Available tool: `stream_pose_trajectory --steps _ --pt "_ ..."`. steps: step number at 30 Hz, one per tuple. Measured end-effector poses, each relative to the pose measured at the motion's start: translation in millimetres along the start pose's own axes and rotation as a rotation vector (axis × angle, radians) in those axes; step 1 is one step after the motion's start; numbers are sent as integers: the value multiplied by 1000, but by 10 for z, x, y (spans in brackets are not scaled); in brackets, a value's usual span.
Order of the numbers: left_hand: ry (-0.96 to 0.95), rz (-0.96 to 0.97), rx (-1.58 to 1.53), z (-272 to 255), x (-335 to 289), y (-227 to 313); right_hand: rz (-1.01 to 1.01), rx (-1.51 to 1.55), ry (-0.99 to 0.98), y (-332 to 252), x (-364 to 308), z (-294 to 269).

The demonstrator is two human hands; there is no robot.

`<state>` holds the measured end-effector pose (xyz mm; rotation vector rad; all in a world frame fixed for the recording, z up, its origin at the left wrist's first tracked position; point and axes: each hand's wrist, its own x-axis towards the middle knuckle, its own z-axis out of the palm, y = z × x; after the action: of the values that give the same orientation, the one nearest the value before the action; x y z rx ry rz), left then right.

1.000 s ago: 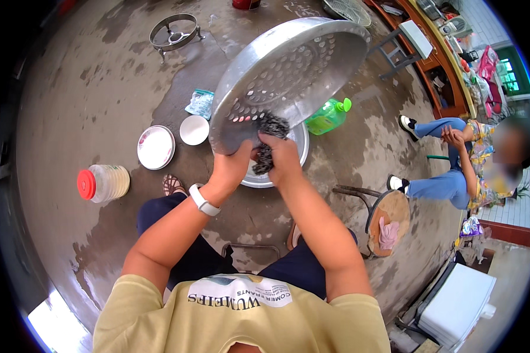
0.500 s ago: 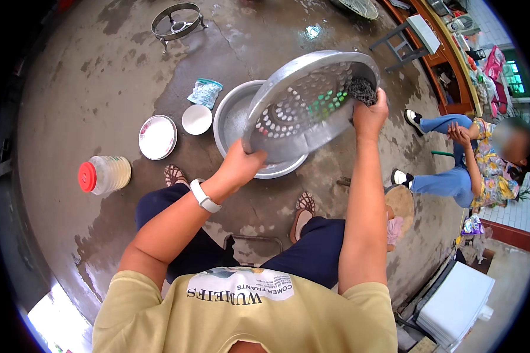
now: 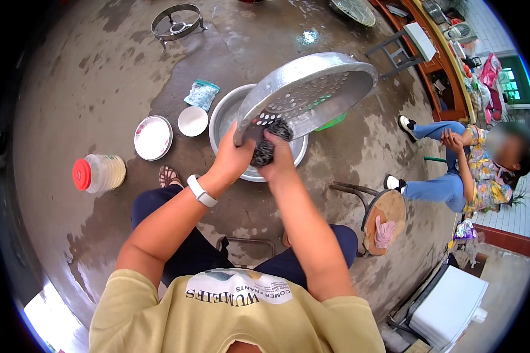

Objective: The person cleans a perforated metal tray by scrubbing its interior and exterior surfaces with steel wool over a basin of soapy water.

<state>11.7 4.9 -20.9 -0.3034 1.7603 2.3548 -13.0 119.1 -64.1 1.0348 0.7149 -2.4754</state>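
Observation:
A large metal steamer basket (image 3: pixel 327 97) with a holed bottom is tilted up on its side above a metal basin (image 3: pixel 222 115) on the floor. My left hand (image 3: pixel 232 156) is closed on the steamer's near-left rim. Against the near-left inside of the steamer, my right hand (image 3: pixel 280 160) grips a dark, curly steel wool scrubber (image 3: pixel 280 129). The hand and scrubber hide part of the holes there. Something green (image 3: pixel 334 122) shows behind the steamer's lower right edge. Most of the basin's inside is hidden under the steamer.
Left of the basin are a white bowl (image 3: pixel 192 121), stacked plates (image 3: pixel 153 137), a blue-white packet (image 3: pixel 202 94) and a red-lidded jar (image 3: pixel 100 173). A round stool (image 3: pixel 388 206) bears a pink cloth. At right sits another person (image 3: pixel 447 159). A metal ring stand (image 3: pixel 175 23) is far left.
My right hand has moved left and nearer with the scrubber, from the steamer's far-right rim to its near-left side. The left hand keeps its hold on the rim.

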Motion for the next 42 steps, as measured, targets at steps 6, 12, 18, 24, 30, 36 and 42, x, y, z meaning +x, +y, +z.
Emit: stream_pose_trajectory --steps 6,12,18,24,30,36,42 --pt "-46 -181 -9 19 -76 105 -624 -475 222 -1066 259 -295" --pt "-106 -323 -55 27 -64 244 -1463 -1591 227 -2027 -243 496" --pt "-183 -364 68 64 -53 152 -1876 -2273 -611 -1515 -696 1403" --pt "-131 -323 132 -32 -90 118 -1688 -2540 -938 -1226 -626 1498" --pt "-118 -85 282 -12 -115 202 -1268 -1643 -75 -2091 -82 455" --pt "43 -47 12 -57 -2 52 -329 -389 209 -891 147 -262" --pt "85 86 192 -133 68 72 142 23 26 154 34 -59"
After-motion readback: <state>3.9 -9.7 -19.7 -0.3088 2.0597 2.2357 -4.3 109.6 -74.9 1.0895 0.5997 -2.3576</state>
